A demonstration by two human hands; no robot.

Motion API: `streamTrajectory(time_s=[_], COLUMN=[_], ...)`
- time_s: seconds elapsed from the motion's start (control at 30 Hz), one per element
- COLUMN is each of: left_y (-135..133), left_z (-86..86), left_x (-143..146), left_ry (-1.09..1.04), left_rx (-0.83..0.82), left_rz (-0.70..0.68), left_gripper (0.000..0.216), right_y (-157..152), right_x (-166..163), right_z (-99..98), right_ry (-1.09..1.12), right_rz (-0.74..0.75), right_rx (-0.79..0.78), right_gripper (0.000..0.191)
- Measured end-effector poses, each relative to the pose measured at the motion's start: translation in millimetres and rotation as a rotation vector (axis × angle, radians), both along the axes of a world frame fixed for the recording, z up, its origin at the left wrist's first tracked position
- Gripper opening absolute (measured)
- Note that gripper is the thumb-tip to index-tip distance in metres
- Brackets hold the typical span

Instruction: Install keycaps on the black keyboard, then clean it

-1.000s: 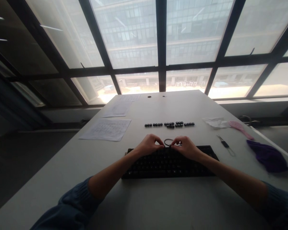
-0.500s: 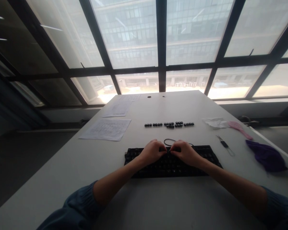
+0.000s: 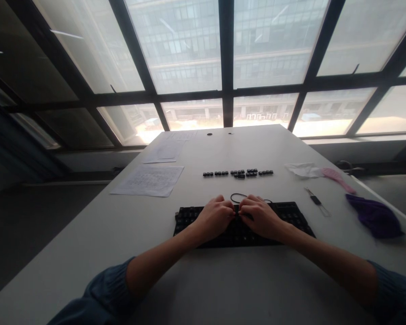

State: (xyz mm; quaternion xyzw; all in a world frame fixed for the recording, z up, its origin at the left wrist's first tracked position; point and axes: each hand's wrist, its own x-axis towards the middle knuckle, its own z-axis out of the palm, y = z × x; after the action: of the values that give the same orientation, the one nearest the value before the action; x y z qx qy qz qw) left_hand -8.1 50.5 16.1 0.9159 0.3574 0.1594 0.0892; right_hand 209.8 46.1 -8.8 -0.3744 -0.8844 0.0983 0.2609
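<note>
The table (image 3: 216, 151) bears keycaps (image 3: 240, 176), and a keyboard (image 3: 242, 237) under both hands (image 3: 216, 216) (image 3: 260, 216)

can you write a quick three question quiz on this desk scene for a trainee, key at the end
1. True or false: the left hand and right hand are both at the keyboard.
2. Which colour is the cloth near the right edge of the table? a) orange b) purple c) green
3. Fill in: from the head camera, the loose keycaps lie ____ the keyboard.

Key: 1. True. 2. b. 3. beyond.
</note>
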Motion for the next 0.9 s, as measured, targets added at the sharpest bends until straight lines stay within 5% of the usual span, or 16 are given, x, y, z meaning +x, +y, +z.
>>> streamTrajectory(time_s=[0.57,0.73,0.9], left_y=[8,62,134], left_z=[-1.7,5.7,0.6], left_x=[-2,3,27], left_ry=[-0.026,-0.172,-0.025], left_rx=[-0.043,-0.060,0.064], left_rz=[-0.038,0.108,0.342], left_gripper=[0.019,0.013,0.017], right_y=[4,46,114], right_x=[4,18,24], right_z=[3.3,11.0,9.3], right_ry=[-0.035,0.042,-0.112], right_rz=[0.035,-0.072,-0.277], right_rx=[-0.066,-0.042,0.091], right_gripper=[0.016,0.015,0.014])
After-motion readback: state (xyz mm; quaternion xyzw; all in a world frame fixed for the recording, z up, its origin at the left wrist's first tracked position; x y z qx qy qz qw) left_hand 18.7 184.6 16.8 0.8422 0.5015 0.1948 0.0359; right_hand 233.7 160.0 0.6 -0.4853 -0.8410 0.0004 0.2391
